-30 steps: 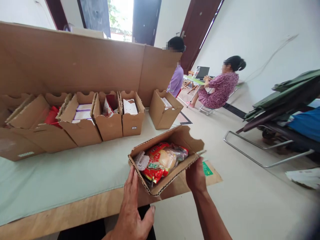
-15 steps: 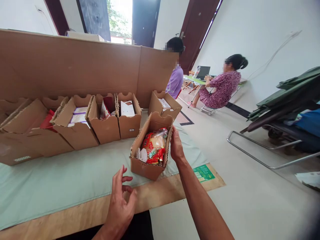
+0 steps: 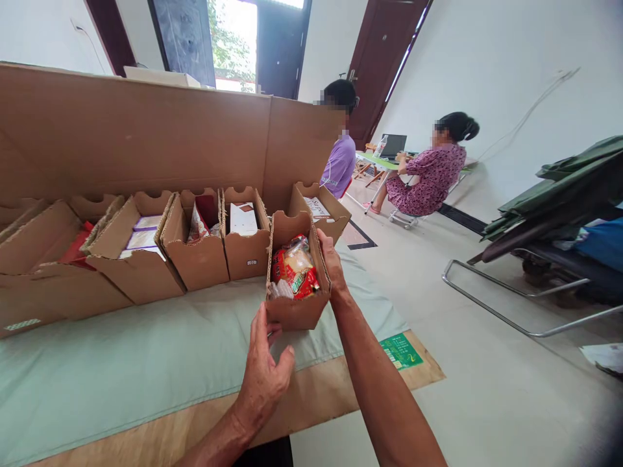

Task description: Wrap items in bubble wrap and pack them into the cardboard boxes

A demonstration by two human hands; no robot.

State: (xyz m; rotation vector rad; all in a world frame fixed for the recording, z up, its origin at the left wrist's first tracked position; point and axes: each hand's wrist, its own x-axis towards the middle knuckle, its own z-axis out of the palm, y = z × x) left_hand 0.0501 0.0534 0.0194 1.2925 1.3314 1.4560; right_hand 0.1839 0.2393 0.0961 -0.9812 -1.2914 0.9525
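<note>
Cardbd file box (image 3: pixel 300 314) w/ red food pkt (image 3: pixel 294 267) inside is at ctr of frame, over pale green cloth (image 3: pixel 195 350). R hand (image 3: pixel 332 264) is against box's R wall; fingers partly hidden, can't tell if gripping. L hand (image 3: pixel 267 363) is unclenched, thumb spread, fingertips by box's near L corner; can't tell if touching. Row of similar boxes (image 3: pixel 197 263) mid-left, tall cardbd panel (image 3: pixel 146 139) behind. One more box (image 3: pixel 335 224) just beyond, ctr-right. Person in purple top (image 3: pixel 339 165) upper ctr-right.
</note>
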